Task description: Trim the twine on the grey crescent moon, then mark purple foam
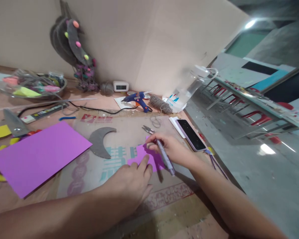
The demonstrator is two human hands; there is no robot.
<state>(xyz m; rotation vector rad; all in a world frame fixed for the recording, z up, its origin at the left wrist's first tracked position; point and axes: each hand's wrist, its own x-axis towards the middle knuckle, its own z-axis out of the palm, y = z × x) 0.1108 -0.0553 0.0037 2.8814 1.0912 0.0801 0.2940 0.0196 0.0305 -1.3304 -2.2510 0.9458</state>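
A small cut piece of purple paper (157,160) lies on the printed plastic sheet (82,142). My left hand (133,179) rests on its lower left part, fingers spread, pressing it flat. In my right hand (168,147) is a pale purple pen (166,158), gripped over the paper's right side; the fingers partly hide its tip end. Small snips (148,129) lie just beyond my right hand. A grey felt crescent (99,142) sits left of the paper, beside a large purple sheet (42,156).
Big scissors (15,123) lie at the left, below a bowl of craft materials (62,87). A blue glue gun (137,99), its black cord and yarn (160,103) are at the back. A phone (191,135) lies near the right edge. A decorated crescent (76,43) stands against the wall.
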